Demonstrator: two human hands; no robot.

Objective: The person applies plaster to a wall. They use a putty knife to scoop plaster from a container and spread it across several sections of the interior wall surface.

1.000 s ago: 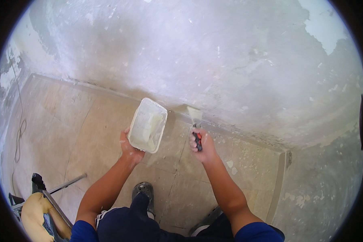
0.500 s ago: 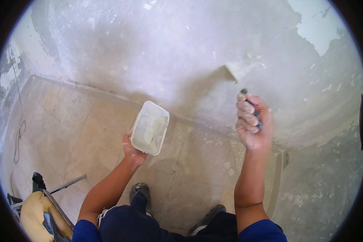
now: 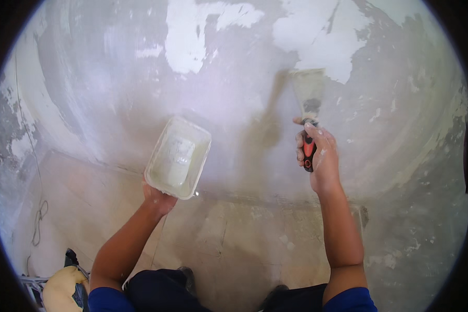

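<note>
My right hand [image 3: 321, 151] is wrapped round the red and black handle of a putty knife [image 3: 309, 88]. Its wide blade points up and its edge is at the grey wall [image 3: 234, 104], just below a white patch; whether it touches I cannot tell. To the left, my left hand [image 3: 158, 197] holds a white plastic tub [image 3: 153, 174] from beneath, near its lower end. Pale filler [image 3: 179, 156] coats the inside of the tub, whose opening faces me. White smears mark both hands.
White patches [image 3: 184, 41] and scrapes cover the upper wall. Below it lies a dusty tiled floor [image 3: 218, 249]. A thin cord [image 3: 39, 223] hangs down at the left. At lower left stands something with a torn yellowish pad [image 3: 60, 291] and metal bars.
The putty knife has turned from edge-on to show its flat blade, now higher on the wall. My view has tilted up, and the tub has shifted slightly left.
</note>
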